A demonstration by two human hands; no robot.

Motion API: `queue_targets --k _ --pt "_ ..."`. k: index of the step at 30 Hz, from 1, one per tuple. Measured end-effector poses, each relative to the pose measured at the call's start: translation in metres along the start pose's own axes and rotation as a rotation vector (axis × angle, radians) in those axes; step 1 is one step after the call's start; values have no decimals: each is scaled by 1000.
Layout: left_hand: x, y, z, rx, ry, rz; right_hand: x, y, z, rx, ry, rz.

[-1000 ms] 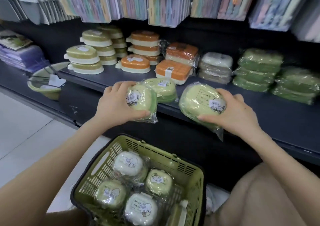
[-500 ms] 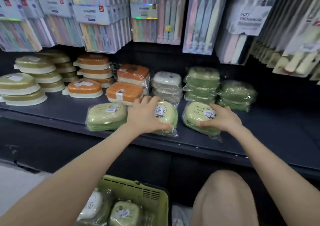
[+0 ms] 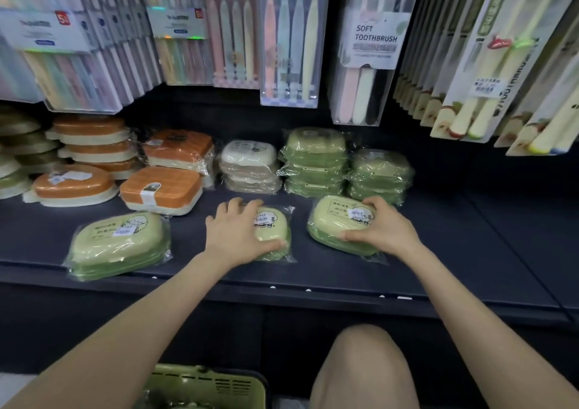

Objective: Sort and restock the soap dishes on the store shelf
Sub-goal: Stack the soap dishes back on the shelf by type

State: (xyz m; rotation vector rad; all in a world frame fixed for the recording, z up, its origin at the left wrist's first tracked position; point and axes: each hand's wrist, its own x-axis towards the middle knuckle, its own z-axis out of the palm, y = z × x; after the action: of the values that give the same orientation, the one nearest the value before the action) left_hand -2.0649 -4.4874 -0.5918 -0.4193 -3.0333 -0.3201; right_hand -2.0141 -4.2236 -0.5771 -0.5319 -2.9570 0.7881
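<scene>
Gripping observed on both sides, head view only.

Left hand point(image 3: 238, 236): lies over the middle soap dish point(image 3: 274, 225), a pale green lidded box in clear wrap with a cartoon sticker on top. Its fingers point(image 3: 233, 205) curl over the far left edge and the thumb presses along the near edge, so the hand is grasping the dish. The dish sits flat on the dark shelf point(image 3: 470, 252), towards the front lip.

Right hand point(image 3: 383, 230): grasps the right soap dish point(image 3: 335, 220), the same pale green type, also wrapped. The fingers hook over its far right corner, thumb on the near rim. This dish also rests on the shelf, just in front of the dark green stacks point(image 3: 315, 161).

A third one, the left soap dish point(image 3: 119, 242), lies untouched at the shelf front, well apart from the left hand.

Back row, left to right: stacked orange-lidded dishes point(image 3: 91, 145), wrapped orange boxes point(image 3: 159, 189), a white stack point(image 3: 249, 165), then the two dark green stacks in wrap.

Toothbrush packs point(image 3: 372, 48) hang above the shelf.

Bottom edge: the rim of a green basket point(image 3: 206, 383) sits below the shelf, beside a bare knee point(image 3: 363, 368). Its contents are too blurred to tell
</scene>
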Motion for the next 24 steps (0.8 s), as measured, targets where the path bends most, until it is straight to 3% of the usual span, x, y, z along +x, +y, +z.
queue_targets --k 7,13,18,24 --pt "1 17 21 -172 151 79 -10 32 -30 164 288 12" --pt "8 30 29 -171 164 123 14 38 -42 137 466 11" --pt "14 38 31 -169 150 120 47 40 -51 163 465 27" --pt "16 41 35 -178 161 116 67 46 -41 458 583 -22"
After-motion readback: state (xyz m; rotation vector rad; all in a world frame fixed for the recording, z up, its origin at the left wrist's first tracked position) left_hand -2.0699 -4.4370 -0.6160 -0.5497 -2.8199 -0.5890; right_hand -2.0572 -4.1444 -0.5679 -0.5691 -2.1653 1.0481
